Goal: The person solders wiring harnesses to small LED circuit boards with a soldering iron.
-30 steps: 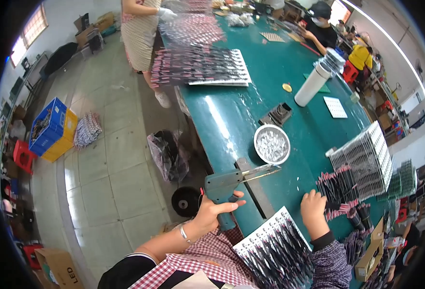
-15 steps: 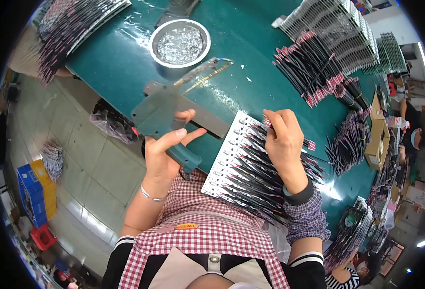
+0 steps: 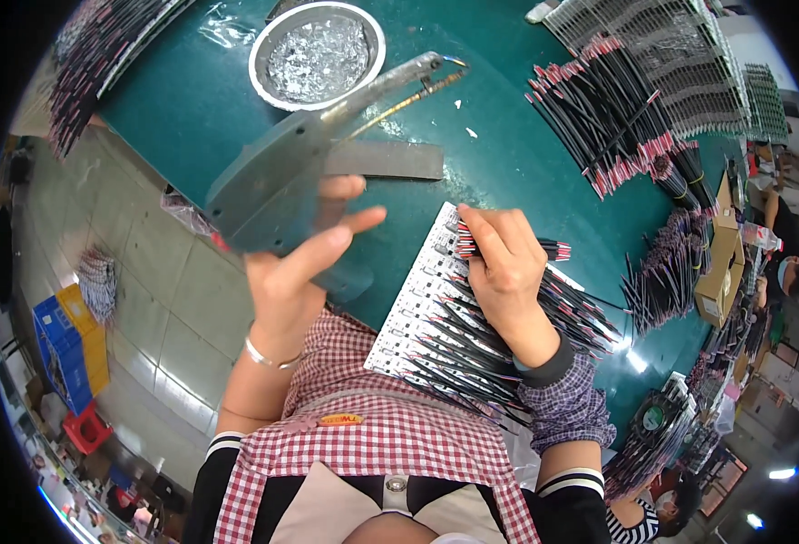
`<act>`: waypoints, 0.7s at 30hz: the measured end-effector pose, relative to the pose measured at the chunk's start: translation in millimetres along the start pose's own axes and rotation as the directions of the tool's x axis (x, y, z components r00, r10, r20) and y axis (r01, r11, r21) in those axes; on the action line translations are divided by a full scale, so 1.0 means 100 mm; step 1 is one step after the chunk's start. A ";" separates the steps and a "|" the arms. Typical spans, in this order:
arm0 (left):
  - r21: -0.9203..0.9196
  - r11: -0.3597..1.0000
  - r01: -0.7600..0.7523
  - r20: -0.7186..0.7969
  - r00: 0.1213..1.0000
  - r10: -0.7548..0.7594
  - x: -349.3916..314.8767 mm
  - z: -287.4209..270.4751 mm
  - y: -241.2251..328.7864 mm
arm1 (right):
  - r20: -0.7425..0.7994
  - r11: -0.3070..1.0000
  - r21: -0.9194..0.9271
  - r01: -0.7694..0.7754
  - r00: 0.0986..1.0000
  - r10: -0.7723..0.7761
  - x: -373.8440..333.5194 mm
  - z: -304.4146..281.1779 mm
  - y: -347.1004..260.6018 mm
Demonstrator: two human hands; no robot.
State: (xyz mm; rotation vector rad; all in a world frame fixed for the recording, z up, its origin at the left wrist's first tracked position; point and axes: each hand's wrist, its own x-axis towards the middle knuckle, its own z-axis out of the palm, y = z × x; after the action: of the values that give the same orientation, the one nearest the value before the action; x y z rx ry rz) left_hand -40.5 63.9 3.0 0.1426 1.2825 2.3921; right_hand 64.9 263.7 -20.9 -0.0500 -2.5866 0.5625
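Note:
A teal soldering gun (image 3: 263, 177) with a long metal tip and a solder feed tube rests in my left hand (image 3: 295, 263). Its tip points up and right above the table, away from the boards, and motion smears its body. My left fingers are partly spread around the handle. My right hand (image 3: 508, 272) pinches a small bundle of black wires (image 3: 558, 249) with red and white ends. Those ends lie over the far end of a white circuit board panel (image 3: 408, 313). Several black wire pairs (image 3: 445, 349) run rightward from the panel's nearer rows.
Behind the gun stands a metal bowl (image 3: 252, 72) of crumpled silvery material. A grey bar (image 3: 395, 161) lies on the green table (image 3: 463, 172). Wire bundles (image 3: 599, 118) and stacked panels (image 3: 662, 68) occupy the far right, near a cardboard box (image 3: 718, 272).
My left hand and the soldering gun have moved up and left. My right hand has brought the wire bundle leftward over the panel's far end. The grey bar lies at a different angle.

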 end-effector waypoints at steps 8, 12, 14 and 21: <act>0.425 0.901 0.086 -0.052 0.996 -0.071 -0.57 -0.32 0.23 | 0.006 0.991 -0.096 0.094 0.996 -0.094 0.03 0.01 0.00; 0.422 0.897 0.134 -0.082 0.991 -0.110 -0.72 -0.35 0.22 | -0.010 0.988 -0.082 0.128 0.992 -0.130 0.03 0.02 -0.02; 0.502 0.856 0.123 -0.068 0.992 -0.103 -0.73 -0.36 0.19 | -0.007 0.987 -0.084 0.139 0.990 -0.140 0.02 0.01 -0.02; 0.792 0.592 -0.150 0.170 0.985 0.022 -0.64 -0.45 0.02 | 0.015 0.980 -0.127 0.152 0.988 -0.152 0.02 0.02 -0.02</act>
State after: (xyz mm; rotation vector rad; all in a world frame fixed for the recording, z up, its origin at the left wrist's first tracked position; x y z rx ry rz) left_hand 3.9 1.9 -14.0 0.6402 2.2317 1.6174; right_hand 62.1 261.6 -21.2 0.1059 -2.6007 0.3416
